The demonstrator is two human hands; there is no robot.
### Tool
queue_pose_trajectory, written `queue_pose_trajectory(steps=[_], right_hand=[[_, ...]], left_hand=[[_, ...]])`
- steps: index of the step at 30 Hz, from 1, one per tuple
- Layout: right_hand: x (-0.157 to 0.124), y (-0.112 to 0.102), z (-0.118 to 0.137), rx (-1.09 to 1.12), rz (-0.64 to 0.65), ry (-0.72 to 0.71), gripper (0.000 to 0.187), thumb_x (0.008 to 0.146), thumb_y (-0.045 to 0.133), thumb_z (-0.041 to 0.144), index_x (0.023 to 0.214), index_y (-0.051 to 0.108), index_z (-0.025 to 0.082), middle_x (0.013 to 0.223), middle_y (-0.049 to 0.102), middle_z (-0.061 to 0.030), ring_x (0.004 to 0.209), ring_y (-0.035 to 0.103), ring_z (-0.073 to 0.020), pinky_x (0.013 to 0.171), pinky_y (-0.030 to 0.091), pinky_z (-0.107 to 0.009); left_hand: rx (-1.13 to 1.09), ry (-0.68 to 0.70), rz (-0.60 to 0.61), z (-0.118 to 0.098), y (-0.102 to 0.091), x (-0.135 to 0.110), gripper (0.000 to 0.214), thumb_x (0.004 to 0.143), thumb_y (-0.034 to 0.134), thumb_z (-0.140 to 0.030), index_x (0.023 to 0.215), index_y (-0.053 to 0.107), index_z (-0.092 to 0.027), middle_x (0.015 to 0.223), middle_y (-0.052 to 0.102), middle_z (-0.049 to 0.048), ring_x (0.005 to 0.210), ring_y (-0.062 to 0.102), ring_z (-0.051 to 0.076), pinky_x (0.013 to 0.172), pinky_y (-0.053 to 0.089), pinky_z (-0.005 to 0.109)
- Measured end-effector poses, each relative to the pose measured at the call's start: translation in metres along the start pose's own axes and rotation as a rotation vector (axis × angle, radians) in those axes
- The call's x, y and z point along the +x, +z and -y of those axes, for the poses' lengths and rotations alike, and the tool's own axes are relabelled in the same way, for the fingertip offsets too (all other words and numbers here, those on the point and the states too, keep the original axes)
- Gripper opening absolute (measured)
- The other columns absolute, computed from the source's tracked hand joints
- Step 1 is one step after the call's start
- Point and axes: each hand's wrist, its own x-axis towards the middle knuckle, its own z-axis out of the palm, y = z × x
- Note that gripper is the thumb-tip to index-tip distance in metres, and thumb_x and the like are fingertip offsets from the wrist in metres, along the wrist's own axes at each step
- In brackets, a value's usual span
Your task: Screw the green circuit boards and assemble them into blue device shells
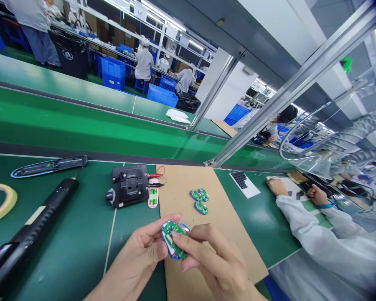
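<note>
My left hand (141, 248) is closed around the left edge of a small green circuit board (169, 229) set against a blue-rimmed casing. From the other side, my right hand (217, 257) grips the same piece, one fingertip on the board's face. A light loop-shaped end of the casing shows behind my right fingers; the underside is hidden. Beyond my hands, similar green boards with blue edges (201, 207) lie on a brown cardboard sheet (222, 213). Left of the sheet sits a black boxy device (130, 186), beside a small pink-and-white holder with green cells (153, 197).
A black electric screwdriver (44, 223), a roll of yellow tape (11, 202) and a slim grey tool (50, 166) lie left. A white card with black pads (245, 184) lies right, near a co-worker's sleeves (303, 238). A metal post (288, 88) rises behind the cardboard.
</note>
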Motion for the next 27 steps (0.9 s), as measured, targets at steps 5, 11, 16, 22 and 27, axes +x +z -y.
queue_pose_trajectory(steps=[5, 11, 16, 22, 27], right_hand=[[0.003, -0.001, 0.004, -0.037, -0.036, -0.038, 0.037, 0.093, 0.057, 0.013, 0.130, 0.055, 0.017, 0.088, 0.057, -0.0063, 0.073, 0.057, -0.0132, 0.057, 0.051, -0.024], [0.000, 0.007, 0.004, -0.053, -0.148, -0.034, 0.034, 0.094, 0.057, 0.020, 0.128, 0.057, 0.021, 0.081, 0.056, -0.0046, 0.071, 0.056, -0.0149, 0.059, 0.053, -0.028], [-0.001, 0.008, 0.002, -0.039, -0.162, -0.063, 0.035, 0.095, 0.054, 0.019, 0.129, 0.057, 0.020, 0.079, 0.056, -0.0041, 0.070, 0.057, -0.0151, 0.062, 0.055, -0.029], [0.005, 0.001, 0.006, -0.036, -0.097, -0.077, 0.032, 0.095, 0.056, 0.021, 0.126, 0.059, 0.019, 0.075, 0.057, -0.0042, 0.068, 0.054, -0.0149, 0.055, 0.048, -0.027], [0.006, -0.001, 0.005, -0.055, -0.064, -0.079, 0.025, 0.096, 0.055, 0.025, 0.119, 0.062, 0.019, 0.060, 0.053, -0.0006, 0.055, 0.045, -0.0135, 0.047, 0.037, -0.026]], left_hand=[[0.041, 0.002, -0.018, -0.001, 0.001, 0.000, 0.058, 0.059, 0.085, -0.047, 0.108, 0.069, -0.021, 0.098, 0.069, 0.0072, 0.092, 0.058, 0.022, 0.085, 0.043, 0.030], [-0.053, 0.018, 0.037, 0.001, 0.001, 0.000, 0.047, 0.057, 0.088, -0.040, 0.096, 0.068, -0.024, 0.069, 0.058, -0.0039, 0.064, 0.050, 0.008, 0.068, 0.043, 0.019], [-0.075, 0.011, 0.058, 0.000, 0.002, 0.000, 0.041, 0.059, 0.087, -0.039, 0.090, 0.068, -0.020, 0.070, 0.056, -0.0035, 0.062, 0.048, 0.007, 0.058, 0.039, 0.015], [-0.049, 0.023, 0.129, -0.002, -0.003, 0.001, 0.040, 0.058, 0.088, -0.037, 0.084, 0.064, -0.018, 0.071, 0.061, -0.0027, 0.063, 0.051, 0.007, 0.058, 0.039, 0.015], [0.022, 0.055, 0.071, -0.001, 0.000, 0.002, 0.044, 0.053, 0.091, -0.035, 0.076, 0.057, -0.018, 0.066, 0.062, -0.0040, 0.058, 0.049, 0.007, 0.056, 0.038, 0.017]])
